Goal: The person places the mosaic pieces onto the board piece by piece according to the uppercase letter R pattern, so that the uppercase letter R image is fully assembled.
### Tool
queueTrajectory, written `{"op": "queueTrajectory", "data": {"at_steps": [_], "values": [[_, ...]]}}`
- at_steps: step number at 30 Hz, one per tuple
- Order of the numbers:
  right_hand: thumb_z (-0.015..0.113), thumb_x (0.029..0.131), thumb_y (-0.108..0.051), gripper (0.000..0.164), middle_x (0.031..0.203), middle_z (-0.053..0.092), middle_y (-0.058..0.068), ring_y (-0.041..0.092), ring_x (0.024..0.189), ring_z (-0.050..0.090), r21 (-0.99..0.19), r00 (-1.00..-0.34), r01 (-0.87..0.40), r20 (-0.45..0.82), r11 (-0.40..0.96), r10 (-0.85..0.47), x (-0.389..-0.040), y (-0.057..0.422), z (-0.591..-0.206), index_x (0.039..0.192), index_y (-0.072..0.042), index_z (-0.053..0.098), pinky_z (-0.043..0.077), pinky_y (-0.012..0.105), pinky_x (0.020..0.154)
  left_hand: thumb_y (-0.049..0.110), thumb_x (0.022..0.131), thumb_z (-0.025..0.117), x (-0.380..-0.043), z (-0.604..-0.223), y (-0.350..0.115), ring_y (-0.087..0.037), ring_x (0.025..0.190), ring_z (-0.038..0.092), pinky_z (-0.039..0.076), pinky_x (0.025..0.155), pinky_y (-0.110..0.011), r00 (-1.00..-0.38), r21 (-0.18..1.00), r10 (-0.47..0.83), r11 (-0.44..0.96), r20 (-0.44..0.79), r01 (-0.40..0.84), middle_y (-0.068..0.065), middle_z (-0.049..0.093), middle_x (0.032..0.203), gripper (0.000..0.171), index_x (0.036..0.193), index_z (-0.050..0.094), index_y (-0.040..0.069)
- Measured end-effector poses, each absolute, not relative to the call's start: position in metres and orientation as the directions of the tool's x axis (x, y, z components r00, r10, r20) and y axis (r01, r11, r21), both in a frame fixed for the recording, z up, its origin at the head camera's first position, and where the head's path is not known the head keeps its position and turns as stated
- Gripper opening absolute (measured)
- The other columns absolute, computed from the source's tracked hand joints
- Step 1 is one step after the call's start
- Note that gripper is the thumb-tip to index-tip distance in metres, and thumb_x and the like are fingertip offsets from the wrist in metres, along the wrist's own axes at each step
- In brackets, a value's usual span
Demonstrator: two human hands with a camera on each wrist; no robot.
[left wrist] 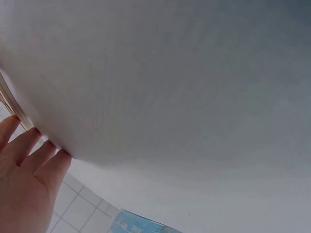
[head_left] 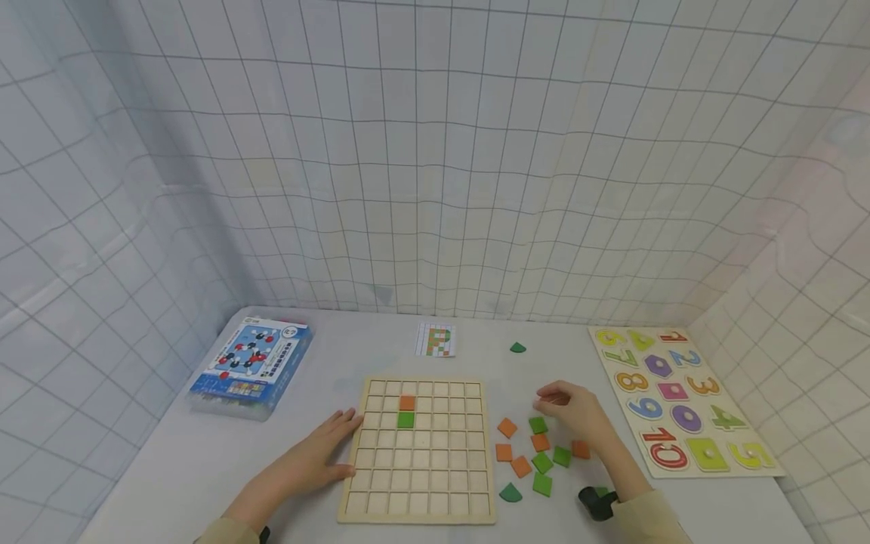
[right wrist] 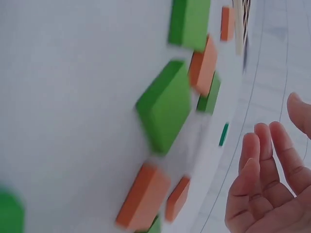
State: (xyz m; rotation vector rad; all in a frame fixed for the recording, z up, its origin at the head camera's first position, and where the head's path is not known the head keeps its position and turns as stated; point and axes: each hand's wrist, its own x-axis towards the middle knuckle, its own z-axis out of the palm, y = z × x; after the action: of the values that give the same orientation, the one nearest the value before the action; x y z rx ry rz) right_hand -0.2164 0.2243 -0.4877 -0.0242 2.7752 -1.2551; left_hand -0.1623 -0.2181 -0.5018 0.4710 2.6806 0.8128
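A wooden grid board (head_left: 421, 520) lies on the table in the head view. One orange square tile (head_left: 407, 403) sits in it directly above a green square tile (head_left: 405, 419). My left hand (head_left: 319, 453) rests at the board's left edge, fingers extended; the left wrist view shows its fingertips (left wrist: 62, 156) at that edge. To the right of the board, my right hand (head_left: 574, 412) hovers over loose orange and green tiles. Its fingers are loosely bent and nothing shows between them in the right wrist view, where a green tile (right wrist: 167, 107) lies on the table close to the camera.
A small pattern card (head_left: 436, 340) lies behind the board. Dark green quarter-round pieces (head_left: 518, 347) lie behind and in front of the loose tiles. A number puzzle board (head_left: 686, 404) is at the right, and a boxed molecule set (head_left: 251, 363) at the left.
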Motion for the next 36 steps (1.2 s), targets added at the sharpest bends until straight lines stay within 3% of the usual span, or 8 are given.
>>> {"op": "queueTrajectory", "data": {"at_steps": [8, 13, 27, 36], "values": [[0.072, 0.090, -0.032, 0.035, 0.104, 0.071, 0.008, 0.015, 0.085, 0.063, -0.748, -0.990, 0.121, -0.138, 0.652, 0.025, -0.219, 0.255, -0.490, 0.113, -0.005, 0.068, 0.052, 0.025, 0.069, 0.030, 0.084, 0.077, -0.162, -0.500, -0.219, -0.049, 0.146, 0.021, 0.025, 0.116, -0.065, -0.899, 0.572, 0.400, 0.786, -0.179, 0.235, -0.025, 0.029, 0.158, 0.081, 0.149, 0.039, 0.002], [0.071, 0.090, -0.039, 0.040, 0.108, 0.070, 0.010, 0.018, 0.092, 0.063, -0.709, -0.988, 0.143, -0.147, 0.690, 0.053, -0.220, 0.264, -0.490, 0.114, -0.006, 0.067, 0.052, 0.027, 0.075, 0.032, 0.083, 0.077, -0.163, -0.501, -0.220, -0.050, 0.146, 0.021, 0.025, 0.116, -0.065, -0.901, 0.568, 0.398, 0.788, -0.174, 0.238, -0.024, 0.030, 0.158, 0.082, 0.149, 0.039, 0.002], [0.073, 0.089, -0.022, 0.033, 0.103, 0.070, 0.012, 0.023, 0.094, 0.064, -0.677, -0.985, 0.139, -0.167, 0.722, 0.034, -0.220, 0.273, -0.495, 0.113, 0.000, 0.066, 0.054, 0.041, 0.083, 0.031, 0.083, 0.077, -0.162, -0.501, -0.219, -0.051, 0.145, 0.022, 0.027, 0.114, -0.066, -0.897, 0.578, 0.406, 0.780, -0.176, 0.239, -0.026, 0.031, 0.157, 0.081, 0.149, 0.039, 0.001], [0.077, 0.084, -0.015, 0.033, 0.101, 0.068, 0.012, 0.022, 0.090, 0.061, -0.648, -0.978, 0.172, -0.200, 0.742, 0.053, -0.220, 0.272, -0.500, 0.109, 0.001, 0.064, 0.052, 0.036, 0.078, 0.031, 0.083, 0.077, -0.163, -0.501, -0.218, -0.051, 0.145, 0.023, 0.027, 0.114, -0.066, -0.895, 0.570, 0.410, 0.784, -0.175, 0.247, -0.026, 0.032, 0.156, 0.081, 0.148, 0.040, 0.001]]}}
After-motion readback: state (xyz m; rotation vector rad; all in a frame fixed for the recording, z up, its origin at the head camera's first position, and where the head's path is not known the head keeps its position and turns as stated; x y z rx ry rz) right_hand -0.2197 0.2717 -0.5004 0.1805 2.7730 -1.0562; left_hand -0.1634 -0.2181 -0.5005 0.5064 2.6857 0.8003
